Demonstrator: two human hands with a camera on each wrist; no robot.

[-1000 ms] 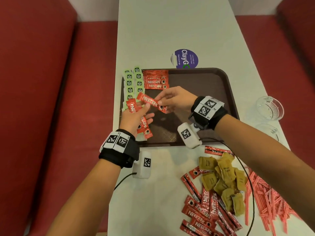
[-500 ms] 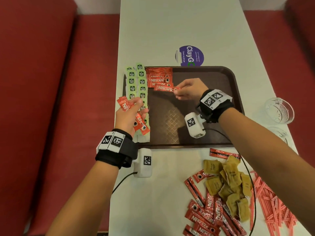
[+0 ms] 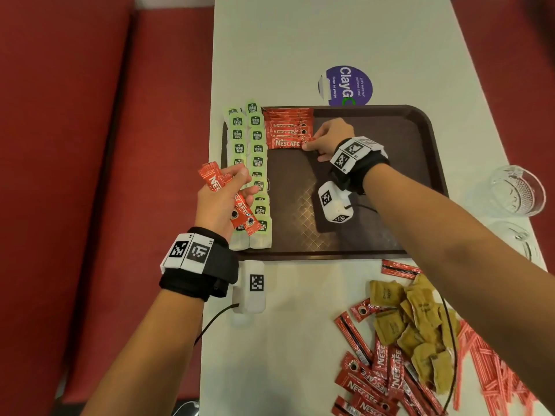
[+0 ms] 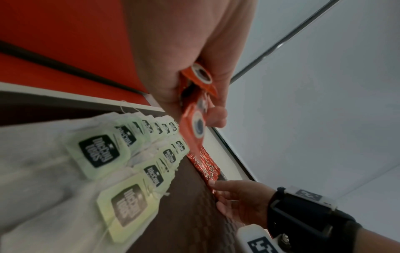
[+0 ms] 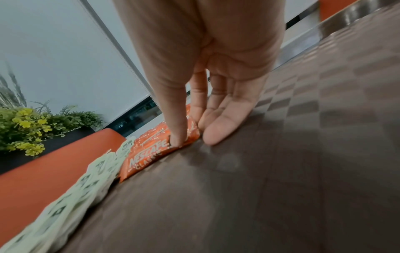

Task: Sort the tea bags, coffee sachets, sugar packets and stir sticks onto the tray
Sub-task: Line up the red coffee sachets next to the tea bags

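The left hand (image 3: 220, 202) is hovering over the near-left edge of the brown tray (image 3: 420, 121), its fingers and thumb curling round a small bundle of red coffee sachets (image 3: 240, 205); the left wrist view shows those held sachets (image 4: 194, 119) sticking out between thumb and fingers. Directly under and beyond this hand, two rows of green tea bags (image 3: 255, 163) are lying along the tray's left side, and they are filling the lower left of the left wrist view (image 4: 103, 154).

The right hand (image 3: 329, 139) is reaching across the tray to the far end of those rows, where a stack of coffee sachets (image 3: 288, 130) is lying just right of the tea bags. Its fingers are nearly straight and only loosely spread. In the right wrist view the thumb is pressing down on the right end of the nearest sachet (image 5: 155, 152) in the stack, while the fingertips (image 5: 216, 135) are resting on the tray floor just beside that end. Nothing is being gripped by this hand; it is touching and pressing only.

Near the right forearm, off the tray on the white table (image 3: 300, 40), a loose heap is lying: more red sachets (image 3: 375, 376), brown sugar packets (image 3: 417, 322) and, further right, pink stir sticks (image 3: 492, 370). Beyond the right forearm, to its right, a clear glass dish (image 3: 516, 190) is sitting on the table.
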